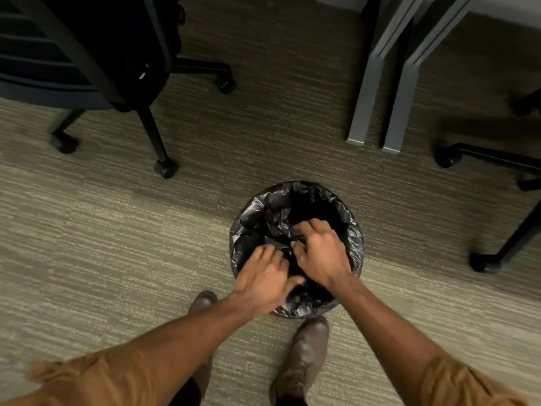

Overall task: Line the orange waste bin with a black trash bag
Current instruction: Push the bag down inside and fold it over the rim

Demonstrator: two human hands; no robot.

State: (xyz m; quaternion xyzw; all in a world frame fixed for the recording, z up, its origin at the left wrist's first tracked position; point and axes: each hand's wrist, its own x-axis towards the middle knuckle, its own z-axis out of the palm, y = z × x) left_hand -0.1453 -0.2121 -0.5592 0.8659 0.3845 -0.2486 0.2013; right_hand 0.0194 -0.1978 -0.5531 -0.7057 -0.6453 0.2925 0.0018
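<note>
Both hands are pressed down into the mouth of the bin, and black plastic is being pinched: the left hand [265, 276] is curled with its fingers bunched on a fold of the black trash bag [263, 212], while the right hand [320, 253] is spread palm-down, its fingertips hooked into the same crumpled film just beside the left. Beneath and all around the hands, a striped olive carpet [117, 230] is seen. Beyond the hands and off to the left, a dark office chair [87, 54] is parked on its castors, well apart from the bin. Beyond and to the right, two grey desk legs [380, 98] are planted side by side, with another chair base [483, 159] further right. Directly under the hands, the waste bin [295, 313] is stood on the carpet, its rim and outer wall wrapped over completely by the bag, so no orange is shown. Nearer than the hands, rolled tan sleeves [87, 379] are seen at both forearms. Smallest of all, two brown shoes [307, 356] are set just short of the bin.
</note>
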